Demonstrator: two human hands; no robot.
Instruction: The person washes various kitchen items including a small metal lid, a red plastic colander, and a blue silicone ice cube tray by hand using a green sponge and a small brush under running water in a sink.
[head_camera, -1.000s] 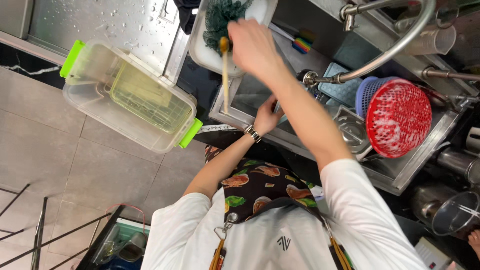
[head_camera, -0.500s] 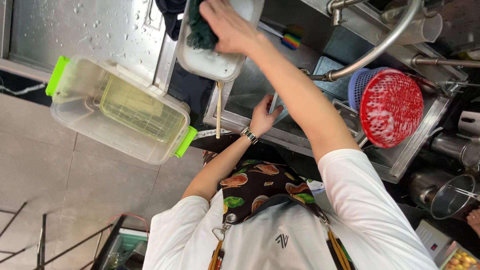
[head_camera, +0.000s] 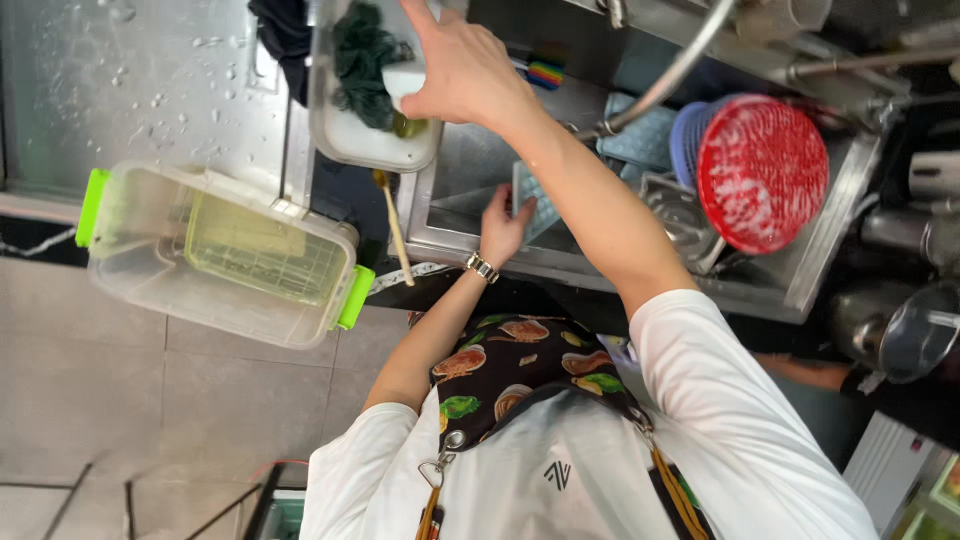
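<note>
a person in a white shirt and a dark apron (head_camera: 520, 370) printed with food shapes works at a steel sink (head_camera: 600, 250), seen from a head camera looking down over the chest. nearest the body, the left hand (head_camera: 503, 228), a watch (head_camera: 481, 267) on its wrist, lies with fingers spread flat against a pale blue ribbed piece (head_camera: 545, 200) at the sink's near edge, pressing on it rather than gripping. just beside that hand, toward the wet steel counter (head_camera: 150, 90), a wooden-handled utensil (head_camera: 393, 228) hangs over the edge. further out on that same side sits a clear plastic storage box (head_camera: 215, 255) with green clips, a yellowish insert inside it. on the other side of the left hand, well apart, a red round strainer (head_camera: 762, 172) rests on a blue one (head_camera: 690, 125) in the sink basin. farthest out, the right hand (head_camera: 465, 65) reaches forward over a white tray (head_camera: 365, 150), fingers curled down around a white sponge (head_camera: 405, 82); whether they are clamped on it or only touching cannot be told. right beside that hand in the tray lies a dark green scouring pad (head_camera: 360, 60). a curved tap spout (head_camera: 670, 80) arcs past the forearm.
</note>
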